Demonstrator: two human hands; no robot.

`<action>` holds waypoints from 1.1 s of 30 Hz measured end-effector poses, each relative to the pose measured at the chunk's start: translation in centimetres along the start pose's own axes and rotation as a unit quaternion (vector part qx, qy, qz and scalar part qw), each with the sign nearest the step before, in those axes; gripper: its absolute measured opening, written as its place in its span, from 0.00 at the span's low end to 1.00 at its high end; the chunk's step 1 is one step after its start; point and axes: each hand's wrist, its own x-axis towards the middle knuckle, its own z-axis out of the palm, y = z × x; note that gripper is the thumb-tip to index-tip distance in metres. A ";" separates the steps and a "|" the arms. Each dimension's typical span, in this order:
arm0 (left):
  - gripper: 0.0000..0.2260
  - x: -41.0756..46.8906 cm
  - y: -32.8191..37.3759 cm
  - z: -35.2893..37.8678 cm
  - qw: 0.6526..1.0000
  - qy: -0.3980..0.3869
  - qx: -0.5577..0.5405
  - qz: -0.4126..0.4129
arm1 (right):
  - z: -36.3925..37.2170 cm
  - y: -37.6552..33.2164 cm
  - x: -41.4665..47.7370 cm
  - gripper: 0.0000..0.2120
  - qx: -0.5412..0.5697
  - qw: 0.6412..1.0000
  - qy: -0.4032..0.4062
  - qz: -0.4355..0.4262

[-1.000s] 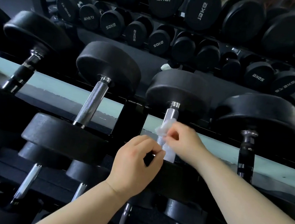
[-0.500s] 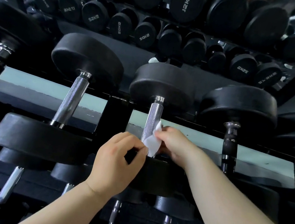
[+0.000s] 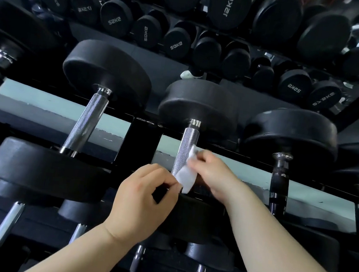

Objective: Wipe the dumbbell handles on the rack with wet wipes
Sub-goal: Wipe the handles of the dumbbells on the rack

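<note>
Since the earlier frames the white wet wipe (image 3: 186,176) has slid down the knurled handle (image 3: 185,148), from near the upper collar to the handle's lower end, and the right hand (image 3: 211,171) has come down with it. The left hand (image 3: 142,202) stays low in front of the dumbbell's near head (image 3: 194,218).

The wipe now lies against the right side of the handle's lower part, just above the near head. The right hand's fingertips (image 3: 193,161) pinch the wipe's upper edge and press it to the metal. The left hand's thumb and forefinger close on the wipe's lower left corner (the other fingers are curled under the palm).

This dumbbell lies on the black rack (image 3: 143,137), its far head (image 3: 197,106) raised toward the back. A second dumbbell with a bare chrome handle (image 3: 84,126) rests to the left, and another with a dark handle (image 3: 279,182) sits to the right. Smaller dumbbells (image 3: 177,43) line the tiers behind.
</note>
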 end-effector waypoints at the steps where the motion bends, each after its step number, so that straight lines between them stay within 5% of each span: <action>1: 0.05 0.1 0.0 0.0 1.000 0.001 -0.002 0.003 | -0.1 -0.5 0.8 0.08 0.024 0.999 0.036 -0.016; 4: 0.06 0.1 0.2 0.0 1.000 0.006 0.001 0.011 | 0.3 -1.0 2.1 0.08 0.054 0.994 0.090 -0.012; 10: 0.03 0.1 0.0 0.1 1.000 0.011 0.008 0.014 | 0.8 1.1 -0.4 0.08 0.013 0.997 -0.013 0.078; 14: 0.06 0.0 0.2 0.1 1.000 0.011 -0.004 0.007 | 0.6 -0.7 -0.5 0.09 -0.010 0.989 0.135 -0.062; 16: 0.07 0.0 0.3 -0.1 1.000 0.004 -0.015 0.003 | 0.6 -1.5 -0.6 0.07 -0.079 0.960 0.186 -0.195; 20: 0.09 -0.9 -0.6 -1.1 0.999 -0.006 0.026 0.038 | 0.9 -2.0 0.1 0.05 -0.377 0.841 0.124 -0.369; 22: 0.12 -1.6 -0.9 -1.6 0.999 -0.004 0.037 0.037 | 0.8 -1.9 0.7 0.06 -0.476 0.771 0.105 -0.410; 25: 0.12 -2.1 -1.2 -1.3 0.999 0.009 0.029 0.035 | 0.6 -2.0 0.1 0.12 -0.579 0.719 0.058 -0.380; 30: 0.10 -2.1 -1.6 -1.2 0.999 -0.008 -0.003 0.031 | 1.0 -1.5 -0.7 0.12 -0.574 0.694 -0.066 -0.429; 33: 0.07 -2.1 -1.7 -1.0 0.999 0.004 -0.004 0.033 | 0.7 -3.4 0.7 0.13 -0.624 0.685 -0.032 -0.375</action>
